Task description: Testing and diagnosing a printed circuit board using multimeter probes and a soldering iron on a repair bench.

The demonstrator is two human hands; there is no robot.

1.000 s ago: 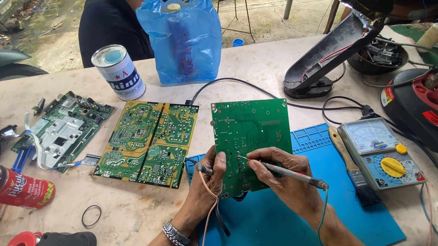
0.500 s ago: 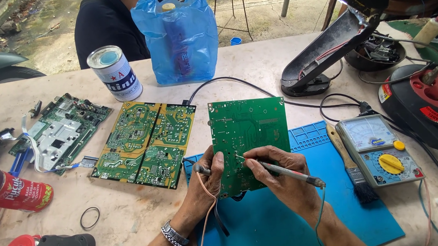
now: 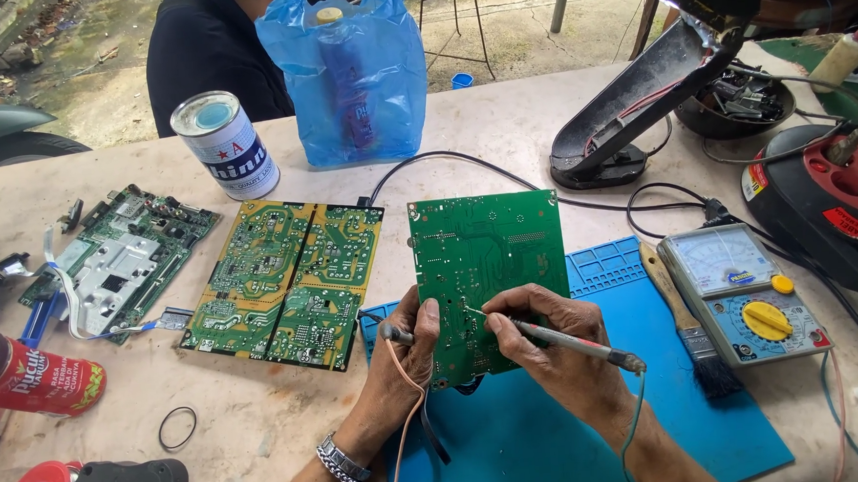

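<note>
— Green circuit board [image 3: 484,267] lies on the blue mat [image 3: 674,434]; which step?
— Probing, I judge: left hand [image 3: 396,355] fingers pinch one probe, right hand [image 3: 552,347] fingers grip the other. Next: steady tips; multimeter [image 3: 740,293] sits right.

Green circuit board [image 3: 486,272] between the fingers, over a blue mat [image 3: 693,432]. Beside the fingers: yellow-green patterned board [image 3: 289,281].

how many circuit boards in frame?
3. A green board propped on the blue mat, touched by both hands; a yellow-green board lying left of it; a green board with metal shield far left. None seem hidden.
</note>
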